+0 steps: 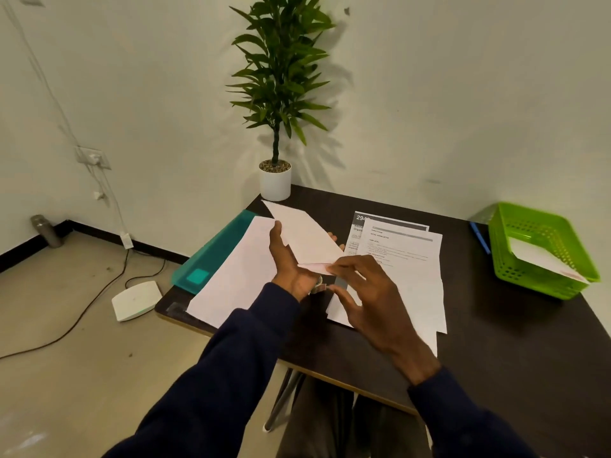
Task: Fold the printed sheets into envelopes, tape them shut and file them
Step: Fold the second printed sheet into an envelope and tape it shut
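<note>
Folded sheet (305,234) raised between both hands — left hand (287,259) grip beneath.

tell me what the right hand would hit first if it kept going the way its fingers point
The right hand points up and left, its fingertips already at the folded sheet held by the left hand. It would likely meet that sheet's lower edge first, though depth is unclear.

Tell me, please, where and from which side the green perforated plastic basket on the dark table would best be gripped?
Probably by the near long rim of the green perforated plastic basket, coming from above on the person's side. It sits flat on the dark table, open-topped, and that rim looks bare, though a folded white sheet pokes over the right corner.
</note>
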